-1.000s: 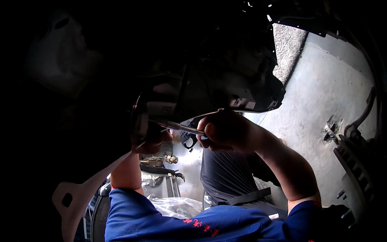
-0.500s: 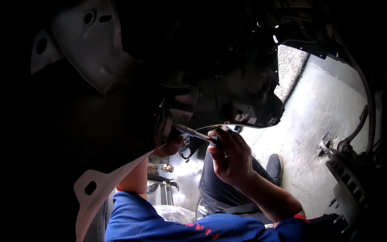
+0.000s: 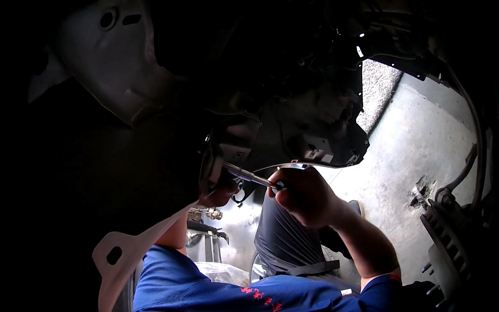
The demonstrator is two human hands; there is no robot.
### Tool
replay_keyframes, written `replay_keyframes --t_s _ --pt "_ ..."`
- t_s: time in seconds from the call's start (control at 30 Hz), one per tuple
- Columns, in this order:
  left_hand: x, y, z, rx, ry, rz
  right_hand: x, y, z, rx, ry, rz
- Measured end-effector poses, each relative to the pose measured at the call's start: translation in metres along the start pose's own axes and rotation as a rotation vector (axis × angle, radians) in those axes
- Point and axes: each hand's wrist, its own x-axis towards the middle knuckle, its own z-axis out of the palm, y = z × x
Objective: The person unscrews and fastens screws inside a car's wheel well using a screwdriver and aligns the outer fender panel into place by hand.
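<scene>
My right hand is closed round the dark end of a tool with a long silver shaft; the hand hides its exact kind. The shaft slants up to the left, and its tip meets a dark curved part under the vehicle body. Just below that tip, my left hand is in deep shadow against the same part. Its fingers are mostly hidden, so whether they grip anything does not show.
A pale metal flange with a slot curves along the lower left. Above my hands hangs a dark plastic liner. Hoses and a ribbed metal part stand at the right. Clear plastic sheeting lies below.
My right hand has rolled over at the tool's end, its back now turned upward and the forearm swung slightly right. The shaft stays against the dark part. My foot has drawn back.
</scene>
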Motion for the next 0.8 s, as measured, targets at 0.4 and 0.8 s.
replay_keyframes --t_s 0.4,0.8 --pt "0.000 0.004 -0.006 -0.014 -0.001 -0.006 0.010 0.003 -0.018 0.673 -0.396 0.400" --pt "-0.004 -0.002 -0.006 -0.061 -0.013 -0.005 -0.023 -0.014 0.031 -0.484 0.285 0.034"
